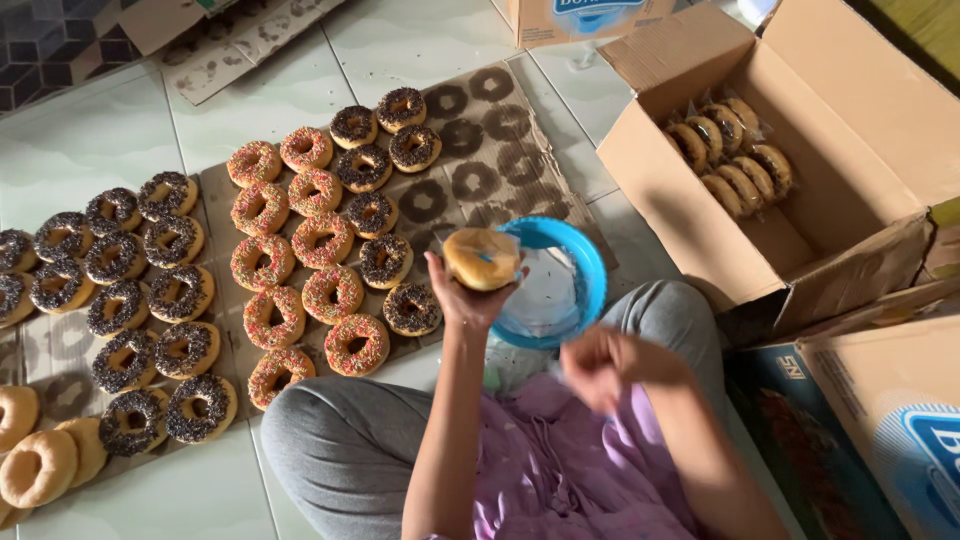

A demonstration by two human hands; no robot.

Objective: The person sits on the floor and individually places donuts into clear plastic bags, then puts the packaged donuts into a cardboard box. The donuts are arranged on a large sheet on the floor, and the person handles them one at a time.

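My left hand (466, 296) holds a plain golden doughnut (482, 258) up over the edge of a blue bowl (578, 262). My right hand (605, 364) is blurred, fingers curled, near my lap just below the bowl; whether it holds anything I cannot tell. Doughnuts with coloured sprinkles (300, 262) and doughnuts with chocolate sprinkles (384, 190) lie in rows on flat cardboard (505, 160) to the left of the bowl. I sit cross-legged in grey trousers and a lilac top.
An open cardboard box (850, 170) at the right holds several wrapped doughnuts (735, 150). More chocolate-sprinkled doughnuts (140, 290) and plain ones (40, 465) lie at the left. Other boxes stand at the lower right (900, 400) and top (590, 20). The floor is pale tile (90, 140).
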